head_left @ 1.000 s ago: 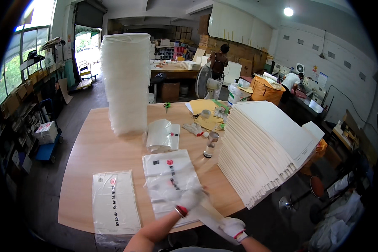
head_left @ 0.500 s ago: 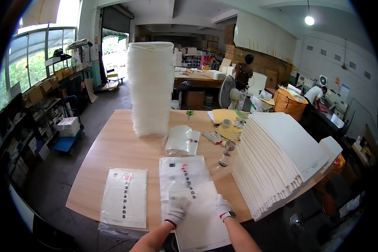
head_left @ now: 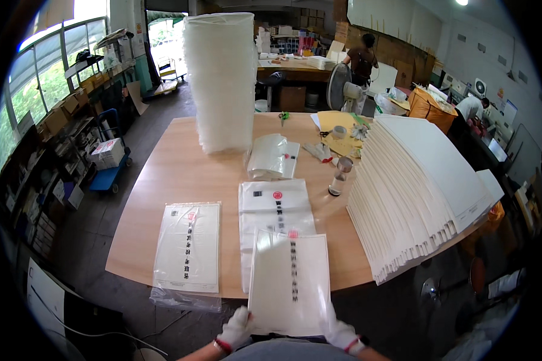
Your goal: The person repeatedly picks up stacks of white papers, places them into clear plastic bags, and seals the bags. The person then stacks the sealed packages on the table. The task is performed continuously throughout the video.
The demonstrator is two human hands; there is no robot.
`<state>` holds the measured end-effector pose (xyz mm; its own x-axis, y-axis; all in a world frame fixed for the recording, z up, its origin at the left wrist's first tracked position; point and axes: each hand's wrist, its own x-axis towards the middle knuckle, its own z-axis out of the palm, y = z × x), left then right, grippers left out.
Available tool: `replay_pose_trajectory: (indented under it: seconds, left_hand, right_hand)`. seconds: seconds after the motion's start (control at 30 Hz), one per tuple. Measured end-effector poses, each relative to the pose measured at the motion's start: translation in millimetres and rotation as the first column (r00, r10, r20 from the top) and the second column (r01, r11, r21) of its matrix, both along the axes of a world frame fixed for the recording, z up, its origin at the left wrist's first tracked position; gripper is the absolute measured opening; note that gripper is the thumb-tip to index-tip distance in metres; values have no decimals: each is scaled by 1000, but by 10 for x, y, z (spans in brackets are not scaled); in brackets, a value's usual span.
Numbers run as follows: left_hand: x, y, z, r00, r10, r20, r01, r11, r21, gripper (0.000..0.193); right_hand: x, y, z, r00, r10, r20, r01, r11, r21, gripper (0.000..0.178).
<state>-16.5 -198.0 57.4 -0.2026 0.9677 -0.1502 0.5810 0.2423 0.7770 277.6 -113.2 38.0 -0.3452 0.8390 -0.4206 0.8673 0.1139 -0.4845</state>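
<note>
A white paper packet in a clear printed plastic bag [head_left: 289,283] is drawn toward me, its lower part past the table's front edge. My left hand [head_left: 237,325], in a white glove, grips its lower left corner. My right hand [head_left: 338,330], gloved too and a little blurred, closes on its lower right corner; some fingers are hidden by the bag. Under its far end lies a pile of flat printed plastic bags [head_left: 271,207]. To the left, a bagged paper packet [head_left: 190,249] lies near the front edge, its loose plastic hanging over.
A tall stack of translucent plastic [head_left: 223,84] stands at the back left. A high stack of white paper bundles [head_left: 418,186] fills the right side. Between are a folded plastic packet [head_left: 271,157], a glass bottle [head_left: 340,177], green-handled scissors [head_left: 284,118] and a glove [head_left: 315,151]. Two people work farther back.
Both hands have moved down toward my body, from the sheet's sides to its lower corners. The paper now shows printed plastic over it and sits nearer me. My view has tilted down.
</note>
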Motion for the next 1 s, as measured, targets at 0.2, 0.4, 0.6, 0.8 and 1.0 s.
replay_pose_trajectory:
  seconds: [0.2,0.4,0.6,0.8,1.0]
  left_hand:
    - [-118,-277,-43,955,-256,149,232,960,157,18]
    - [-299,-356,-39,976,-125,178,100,985,141,10]
    - [-386,-105,709,987,-97,129,5,817,577,4]
    - [-1078,-237,351,734,496,464,-648,310,695,19]
    - [-2699,-485,-1724,460,764,453,-874,300,382,15]
  right_hand:
    - [24,-351,-101,993,3,-118,-17,993,-119,49]
    - [417,-530,-166,256,-715,-651,6,675,-738,43]
    - [-724,-155,-522,363,-461,-810,75,881,-468,29]
    - [-2144,337,-242,387,-289,-875,-146,918,-368,27]
    - [-3069,10,-1170,507,-539,-673,-525,425,-737,26]
